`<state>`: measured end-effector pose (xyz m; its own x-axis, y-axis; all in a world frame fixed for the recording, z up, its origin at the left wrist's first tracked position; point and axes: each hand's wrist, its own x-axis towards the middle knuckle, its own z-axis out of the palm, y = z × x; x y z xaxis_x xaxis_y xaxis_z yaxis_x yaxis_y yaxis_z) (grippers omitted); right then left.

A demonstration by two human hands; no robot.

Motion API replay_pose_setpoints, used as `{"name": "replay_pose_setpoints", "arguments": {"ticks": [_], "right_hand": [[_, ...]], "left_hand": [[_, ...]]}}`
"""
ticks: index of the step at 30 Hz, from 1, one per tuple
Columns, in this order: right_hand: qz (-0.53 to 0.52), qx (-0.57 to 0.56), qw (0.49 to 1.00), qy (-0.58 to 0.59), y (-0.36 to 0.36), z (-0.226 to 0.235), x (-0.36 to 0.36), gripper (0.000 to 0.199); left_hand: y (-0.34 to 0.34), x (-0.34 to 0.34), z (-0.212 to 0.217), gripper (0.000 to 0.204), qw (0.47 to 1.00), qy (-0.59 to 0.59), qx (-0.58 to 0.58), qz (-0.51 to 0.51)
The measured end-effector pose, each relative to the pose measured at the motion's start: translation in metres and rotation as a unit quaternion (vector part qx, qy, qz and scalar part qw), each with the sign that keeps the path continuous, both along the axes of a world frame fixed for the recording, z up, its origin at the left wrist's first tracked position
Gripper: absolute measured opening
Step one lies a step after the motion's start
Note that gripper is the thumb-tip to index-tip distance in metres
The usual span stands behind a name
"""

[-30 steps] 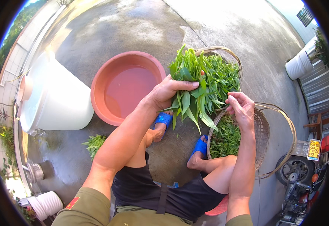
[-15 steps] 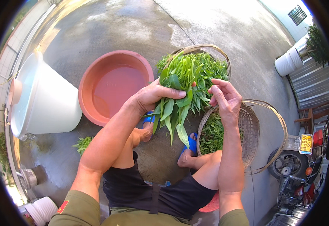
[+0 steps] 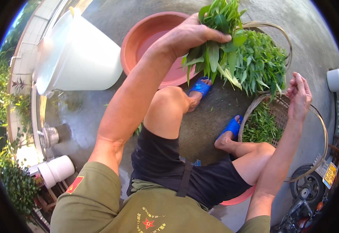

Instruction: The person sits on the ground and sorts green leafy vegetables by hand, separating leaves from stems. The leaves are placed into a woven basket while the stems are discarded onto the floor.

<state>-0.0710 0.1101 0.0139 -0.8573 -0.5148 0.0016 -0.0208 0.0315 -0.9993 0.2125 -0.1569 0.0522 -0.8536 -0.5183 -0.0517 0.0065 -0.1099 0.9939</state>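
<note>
My left hand [image 3: 202, 33] is closed around a bunch of long-leaved leafy greens [image 3: 222, 19], thumb across the stems. The bunch hangs between the terracotta-coloured basin [image 3: 128, 42] and a heap of greens [image 3: 260, 62] in the far basket [image 3: 282, 29]. Off to the right, my right hand [image 3: 299, 95] is raised beside the nearer woven basket [image 3: 249, 110]. Its fingers are bent and drawn together; whatever they may hold is too small to make out. Short green pieces [image 3: 260, 126] lie inside that nearer basket.
A big white tub [image 3: 88, 54] leans at the left of the basin. My blue slippers [image 3: 200, 88] rest on the wet concrete between basin and baskets. A motorcycle [image 3: 307, 190] stands at the lower right, white pots [image 3: 56, 171] at the lower left. Part of a pink seat [image 3: 239, 197] shows beneath me.
The view has shifted and tilted. My right hand has moved away from the bunch, to the right of the nearer basket. My left hand still grips the greens, now closer to the basin.
</note>
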Motion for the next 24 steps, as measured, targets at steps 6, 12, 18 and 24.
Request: {"name": "replay_pose_setpoints", "arguments": {"ticks": [6,12,18,24], "right_hand": [[0.103,0.083,0.989,0.072,0.009,-0.011,-0.003,0.025],[0.155,0.203,0.961,0.102,0.002,-0.050,-0.022,0.025],[0.206,0.335,0.912,0.114,-0.007,-0.082,-0.019,0.027],[0.244,0.400,0.877,0.110,-0.016,-0.094,-0.004,0.021]], "left_hand": [[-0.061,0.226,-0.002,0.036,0.943,-0.246,-0.211,0.077],[-0.033,0.452,-0.166,0.053,0.825,-0.495,-0.231,0.144],[0.072,0.496,-0.283,0.070,0.767,-0.602,-0.141,0.172],[0.130,0.442,-0.335,0.065,0.785,-0.570,-0.127,0.206]]}}
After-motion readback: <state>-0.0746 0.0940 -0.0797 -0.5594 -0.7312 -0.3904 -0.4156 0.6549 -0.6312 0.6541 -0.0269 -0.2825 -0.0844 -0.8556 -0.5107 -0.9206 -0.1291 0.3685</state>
